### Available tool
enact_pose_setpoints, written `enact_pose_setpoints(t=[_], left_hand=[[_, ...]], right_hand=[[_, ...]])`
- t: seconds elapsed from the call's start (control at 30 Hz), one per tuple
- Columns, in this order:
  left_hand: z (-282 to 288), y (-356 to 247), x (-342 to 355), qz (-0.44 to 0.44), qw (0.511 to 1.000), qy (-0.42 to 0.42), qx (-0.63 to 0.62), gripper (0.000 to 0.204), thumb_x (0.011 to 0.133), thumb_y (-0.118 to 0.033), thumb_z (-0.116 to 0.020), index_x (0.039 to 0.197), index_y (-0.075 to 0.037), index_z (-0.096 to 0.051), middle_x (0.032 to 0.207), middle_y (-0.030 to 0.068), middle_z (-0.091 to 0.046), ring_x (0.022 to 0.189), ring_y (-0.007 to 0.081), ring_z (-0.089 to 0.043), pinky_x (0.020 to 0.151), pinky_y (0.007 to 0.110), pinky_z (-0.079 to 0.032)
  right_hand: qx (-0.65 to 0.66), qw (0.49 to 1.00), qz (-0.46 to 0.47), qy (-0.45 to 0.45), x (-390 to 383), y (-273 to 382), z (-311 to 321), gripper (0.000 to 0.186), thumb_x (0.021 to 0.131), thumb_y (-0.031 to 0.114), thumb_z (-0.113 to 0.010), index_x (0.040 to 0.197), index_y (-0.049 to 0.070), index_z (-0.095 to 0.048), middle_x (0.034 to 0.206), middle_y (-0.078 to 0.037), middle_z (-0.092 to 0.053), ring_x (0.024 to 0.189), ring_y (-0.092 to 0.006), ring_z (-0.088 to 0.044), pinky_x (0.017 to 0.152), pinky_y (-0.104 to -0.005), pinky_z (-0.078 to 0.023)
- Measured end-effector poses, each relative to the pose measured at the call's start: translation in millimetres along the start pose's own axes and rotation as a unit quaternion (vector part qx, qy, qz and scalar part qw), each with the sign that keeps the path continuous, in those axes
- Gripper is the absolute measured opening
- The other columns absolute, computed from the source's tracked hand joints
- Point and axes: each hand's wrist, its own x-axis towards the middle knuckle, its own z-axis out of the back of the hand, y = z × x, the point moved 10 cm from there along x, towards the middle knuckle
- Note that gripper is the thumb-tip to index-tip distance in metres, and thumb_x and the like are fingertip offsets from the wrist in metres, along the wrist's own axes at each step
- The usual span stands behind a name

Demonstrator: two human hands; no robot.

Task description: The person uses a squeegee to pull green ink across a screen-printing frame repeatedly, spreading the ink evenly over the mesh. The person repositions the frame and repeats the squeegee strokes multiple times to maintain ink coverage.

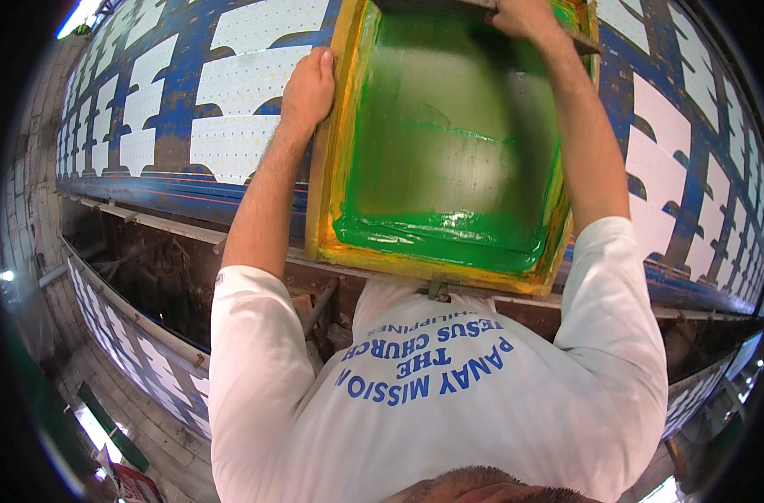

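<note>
In front of me lies a screen printing frame (325, 193), its wooden sides smeared yellow and green. Green ink covers the mesh, with a thick glossy band of ink (449, 237) along the near end. My left hand (308, 90) grips the frame's left side, thumb up, the other fingers mostly hidden. At the far end my right hand (523, 17) is closed on a squeegee (585, 43), a dark bar lying across the frame's width. The top of the picture cuts off part of that hand and bar.
A long blue printing table (176, 109) runs left and right beneath the frame. White cut cloth pieces (246, 80) lie on it in rows on both sides. Nearer me is the table's metal edge rail (147, 216), and another table with white pieces (134, 344) stands behind at left.
</note>
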Motion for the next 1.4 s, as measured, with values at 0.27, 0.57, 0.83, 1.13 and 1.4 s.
enact_pose_setpoints(t=[0.27, 0.57, 0.83, 1.13, 1.4], left_hand=[[-5, 0, 6, -0.039, 0.999, -0.008, 0.025, 0.043, 0.114, -0.038, -0.036, 0.124, -0.006, -0.063, 0.116, 0.0254, -0.070, 0.111, 0.0478, -0.065, 0.094, 0.057, -0.052], [-17, 8, 11, -0.044, 0.999, 0.009, 0.029, 0.049, 0.114, -0.043, -0.032, 0.136, -0.010, -0.060, 0.121, 0.0260, -0.069, 0.115, 0.0468, -0.067, 0.098, 0.059, -0.053], [-11, 1, 9, -0.012, 0.999, 0.031, 0.035, 0.052, 0.113, -0.046, -0.035, 0.143, -0.011, -0.058, 0.132, 0.0246, -0.068, 0.122, 0.0459, -0.065, 0.103, 0.058, -0.052], [-9, 7, 13, 0.001, 0.998, 0.021, 0.059, 0.049, 0.105, -0.048, -0.057, 0.138, -0.012, -0.063, 0.127, 0.0214, -0.073, 0.122, 0.0433, -0.067, 0.103, 0.053, -0.053], [3, 2, 7, 0.035, 0.996, 0.001, 0.080, 0.044, 0.104, -0.043, -0.059, 0.134, -0.011, -0.067, 0.127, 0.0209, -0.074, 0.122, 0.0428, -0.067, 0.102, 0.050, -0.053]], right_hand=[[0.046, 0.999, -0.009, 0.014, -204, 87, -24, 0.017, 0.082, 0.012, -0.072, 0.096, 0.012, -0.082, 0.089, -0.018, -0.077, 0.087, -0.0389, -0.076, 0.079, -0.0502, -0.062], [0.102, 0.992, -0.023, -0.075, -379, 185, -25, 0.041, 0.072, 0.000, -0.075, 0.111, 0.009, -0.078, 0.106, -0.008, -0.077, 0.102, -0.0287, -0.073, 0.084, -0.0409, -0.060], [0.109, 0.993, -0.051, 0.018, -377, 175, -22, 0.042, 0.072, -0.002, -0.070, 0.112, 0.007, -0.079, 0.108, -0.011, -0.077, 0.103, -0.0306, -0.073, 0.085, -0.0446, -0.059], [0.198, 0.980, 0.039, 0.003, -429, 199, -24, 0.044, 0.086, 0.010, -0.078, 0.128, -0.001, -0.069, 0.123, -0.023, -0.071, 0.124, -0.0334, -0.067, 0.104, -0.0452, -0.055], [0.371, 0.918, -0.107, -0.089, -454, 22, -13, 0.048, 0.097, 0.026, -0.075, 0.137, 0.001, -0.066, 0.140, -0.024, -0.066, 0.132, -0.0394, -0.063, 0.111, -0.0458, -0.051]])
